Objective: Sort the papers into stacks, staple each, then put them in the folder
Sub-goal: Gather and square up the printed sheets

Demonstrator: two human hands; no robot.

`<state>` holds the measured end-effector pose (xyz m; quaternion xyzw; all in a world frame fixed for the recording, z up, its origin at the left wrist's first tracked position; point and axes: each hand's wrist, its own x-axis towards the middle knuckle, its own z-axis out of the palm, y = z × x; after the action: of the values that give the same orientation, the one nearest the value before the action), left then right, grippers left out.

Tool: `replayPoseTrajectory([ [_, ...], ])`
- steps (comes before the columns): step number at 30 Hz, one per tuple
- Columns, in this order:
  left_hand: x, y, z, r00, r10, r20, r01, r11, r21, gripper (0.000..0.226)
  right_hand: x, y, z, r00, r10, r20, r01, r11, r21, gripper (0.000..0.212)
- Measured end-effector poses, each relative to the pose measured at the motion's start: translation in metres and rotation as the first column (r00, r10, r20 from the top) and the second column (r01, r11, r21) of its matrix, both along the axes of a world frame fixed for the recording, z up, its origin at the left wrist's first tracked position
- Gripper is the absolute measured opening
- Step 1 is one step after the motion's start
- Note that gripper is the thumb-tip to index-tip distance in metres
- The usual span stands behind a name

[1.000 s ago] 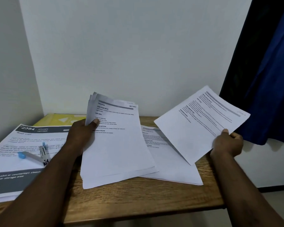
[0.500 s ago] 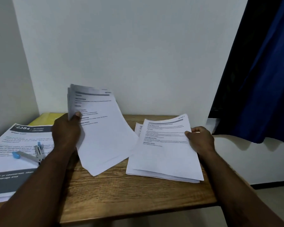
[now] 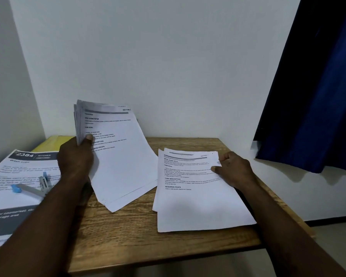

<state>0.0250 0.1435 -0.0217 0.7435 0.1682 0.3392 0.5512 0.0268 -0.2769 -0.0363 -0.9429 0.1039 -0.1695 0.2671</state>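
On the left of the wooden tabletop (image 3: 144, 242) lies a large printed sheet (image 3: 14, 196) headed "2384 KITCHEN". A grey stapler (image 3: 31, 187) with blue ends rests on it. Behind that sheet, against the wall, a yellow folder (image 3: 52, 142) lies flat with its near part covered. Whether anything is inside it cannot be told.

The left grip (image 3: 76, 159) grasps a sheaf of papers (image 3: 120, 162) by its left edge, thumb on the front page. The sheaf is tilted up, its pages fanned at the top and its lower corner down at the tabletop.

Just right of it, apart from the sheaf, a second stack of papers (image 3: 198, 204) lies flat on the tabletop. The right grip (image 3: 235, 169) rests at the top page's right edge, thumb and forefinger on the paper. Whether it pinches the page or only presses it cannot be told.

A dark blue curtain (image 3: 316, 100) hangs at the far right.
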Motion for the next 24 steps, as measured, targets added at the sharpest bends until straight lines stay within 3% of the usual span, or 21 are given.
replayPoseTrajectory([
  [5,-0.002,-0.003,0.001,1.0,-0.018,0.005,0.018,1.0,0.003,0.046,0.003,-0.001,-0.003,1.0,0.028,-0.001,-0.028,0.999,0.025,0.034],
  [11,-0.003,-0.004,0.002,1.0,-0.021,0.01,0.021,1.0,-0.008,0.046,0.001,0.0,0.001,0.996,-0.071,0.055,0.055,0.968,0.243,0.023],
  [24,-0.002,0.019,0.001,0.97,0.243,0.005,-0.243,0.97,-0.018,0.054,0.003,0.008,-0.003,0.988,-0.13,0.082,0.119,0.985,0.125,0.024],
])
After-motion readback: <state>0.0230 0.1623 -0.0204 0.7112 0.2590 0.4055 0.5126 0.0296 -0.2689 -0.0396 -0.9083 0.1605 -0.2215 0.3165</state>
